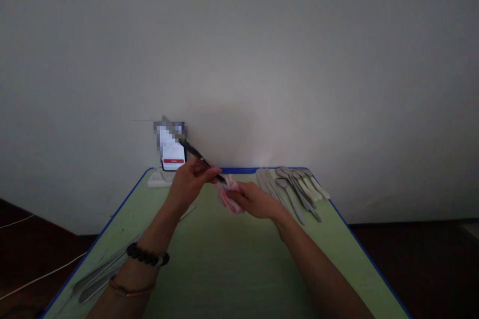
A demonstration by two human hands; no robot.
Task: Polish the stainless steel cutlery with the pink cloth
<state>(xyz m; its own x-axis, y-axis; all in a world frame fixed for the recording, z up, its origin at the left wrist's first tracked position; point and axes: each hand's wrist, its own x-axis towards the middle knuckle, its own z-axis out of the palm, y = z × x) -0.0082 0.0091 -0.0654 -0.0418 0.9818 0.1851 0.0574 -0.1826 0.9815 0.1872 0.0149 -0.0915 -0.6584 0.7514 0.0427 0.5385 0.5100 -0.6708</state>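
Only blurred phone [173,160] writing shows behind utensil [192,150] and cloth [227,198].

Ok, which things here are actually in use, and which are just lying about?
In use: utensil in the left hand; pink cloth in the right hand.
Lying about: cutlery pile, right; loose cutlery, left edge; propped phone.

Green table [224,269], blue rim, against a plain white wall [299,60]. Phone [172,152], screen lit, propped on a white stand [159,179] at far left corner. Cutlery heap [295,187] far right, some pale-handled. Long metal utensils [99,274] near left edge. White cable [37,279] on dark floor.
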